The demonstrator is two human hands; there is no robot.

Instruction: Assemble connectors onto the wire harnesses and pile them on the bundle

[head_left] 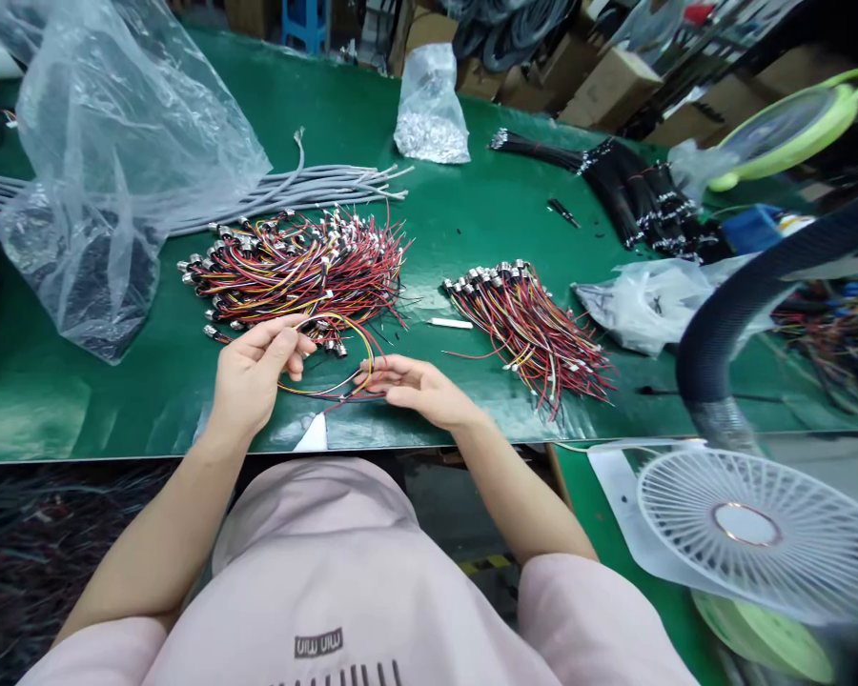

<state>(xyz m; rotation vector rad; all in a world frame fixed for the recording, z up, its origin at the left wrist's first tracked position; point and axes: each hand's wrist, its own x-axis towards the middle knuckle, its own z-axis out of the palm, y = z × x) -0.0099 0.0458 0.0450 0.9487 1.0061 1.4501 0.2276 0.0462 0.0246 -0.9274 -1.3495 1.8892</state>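
A looped bundle of thin red, yellow, white and black wires [339, 319] hangs between my two hands, just above the table's front edge. My left hand [254, 372] pinches one side of the loop between thumb and fingers. At the other side, my right hand [425, 389] has its fingertips closed around the wires. Behind the hands lies a big pile of wire leads [293, 267] with metal round connectors. To its right is a second, neater pile of wire leads [529, 329], connectors at the far end. A small white piece [313, 433] lies below the loop.
Grey cables [329, 186] and a large clear plastic bag [129, 143] are at the left. A smaller bag [433, 105] stands behind, with black cable bundles [622, 191] at the right. A white fan [744, 524] and a dark flexible hose [707, 333] occupy the right side.
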